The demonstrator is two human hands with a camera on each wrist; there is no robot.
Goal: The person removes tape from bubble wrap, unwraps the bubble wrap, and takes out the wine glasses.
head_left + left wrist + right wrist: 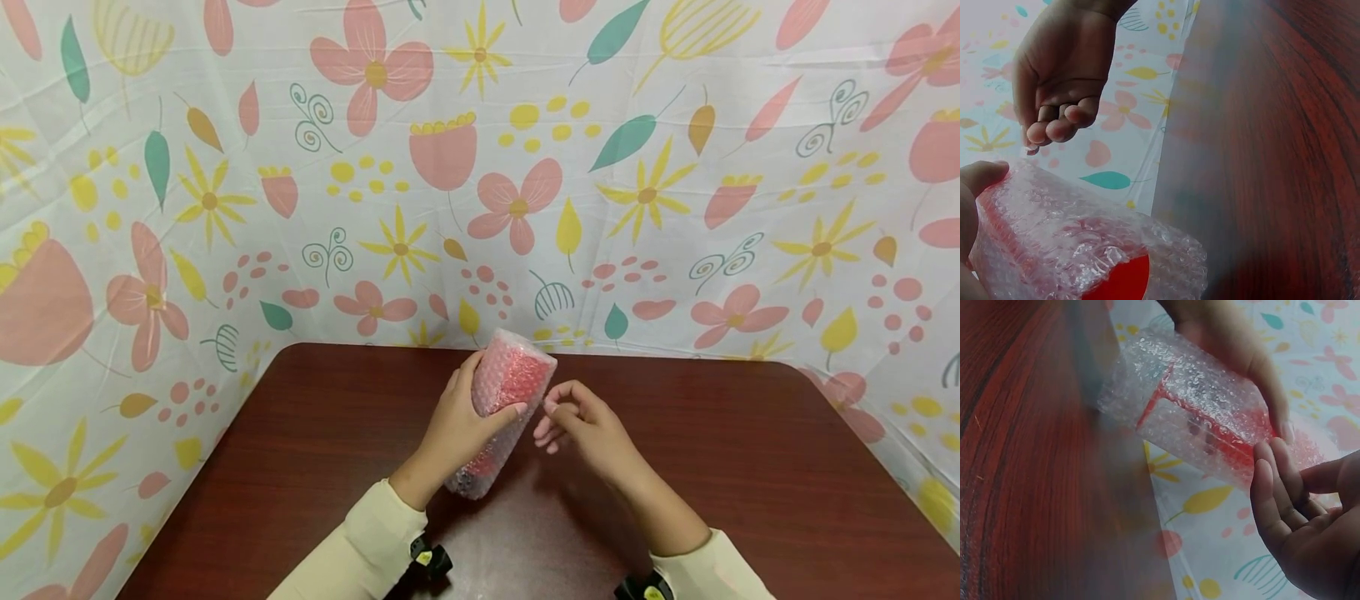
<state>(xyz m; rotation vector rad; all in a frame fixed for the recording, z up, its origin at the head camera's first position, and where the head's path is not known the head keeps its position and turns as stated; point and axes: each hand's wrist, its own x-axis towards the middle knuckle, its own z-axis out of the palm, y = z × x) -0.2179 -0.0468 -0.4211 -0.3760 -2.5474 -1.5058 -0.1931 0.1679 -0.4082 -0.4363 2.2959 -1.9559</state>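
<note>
A bottle-shaped or boxy bundle of bubble wrap (504,392) with something red inside tilts above the table, its upper end leaning right. My left hand (467,417) grips it around the side, thumb across the front. Close by its right side is my right hand (592,429), with loosely bent fingers and nothing visible held. In the left wrist view, the bubble wrap (1079,231) fills the bottom, with the right hand (1063,81) above. In the right wrist view, the right hand's fingertips overlap the wrapped bundle (1191,406); whether they touch it I cannot tell.
A dark reddish-brown wooden table (330,400) lies under both hands. Behind it and along its sides hangs a white cloth (465,275) printed with flowers and leaves. Black straps with small devices (431,557) sit at both wrists, by the pale sleeves (360,542).
</note>
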